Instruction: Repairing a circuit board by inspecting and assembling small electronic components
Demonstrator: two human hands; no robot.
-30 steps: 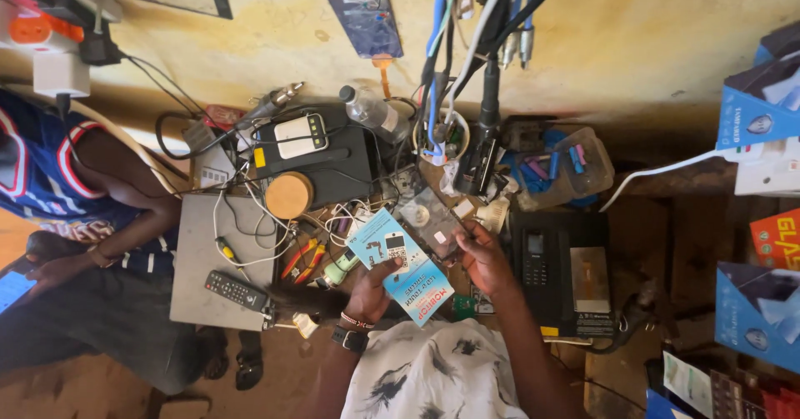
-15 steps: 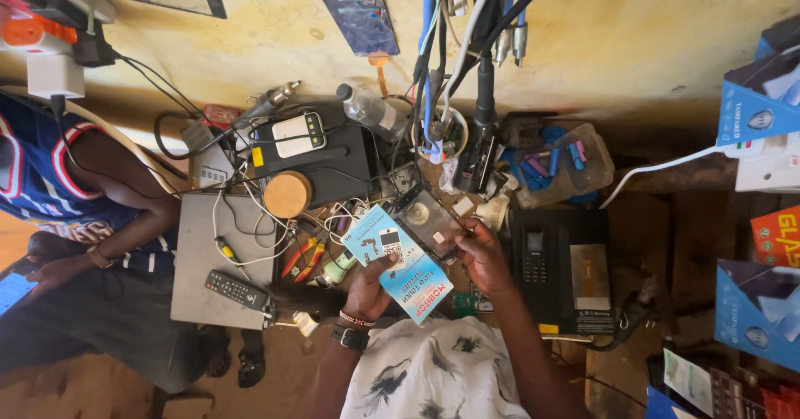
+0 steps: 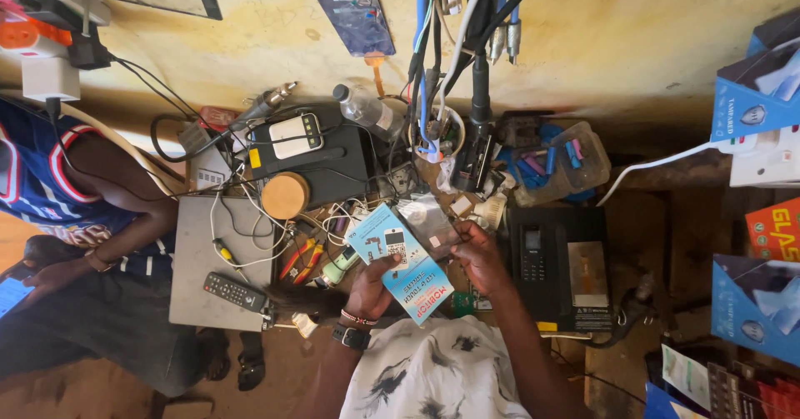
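My left hand [image 3: 372, 284] grips a light blue flat card package [image 3: 398, 257] with a phone picture on it, held tilted over the cluttered bench. My right hand [image 3: 477, 252] pinches a small clear plastic sleeve [image 3: 427, 224] beside the upper right edge of that package. Both hands sit close together in front of my white patterned shirt [image 3: 433, 377]. What the sleeve holds is too small to tell.
A black desk phone [image 3: 554, 269] lies right of my hands. A grey laptop [image 3: 212, 261] with a remote control [image 3: 236, 292] lies left. Cables [image 3: 450, 44] hang above a clear tub [image 3: 554, 165]. Another person in a blue jersey [image 3: 50, 186] sits at left. Blue boxes [image 3: 754, 94] stand at right.
The clear sleeve has come away from the blue package toward the right, and my left hand has shifted its hold lower on the package.
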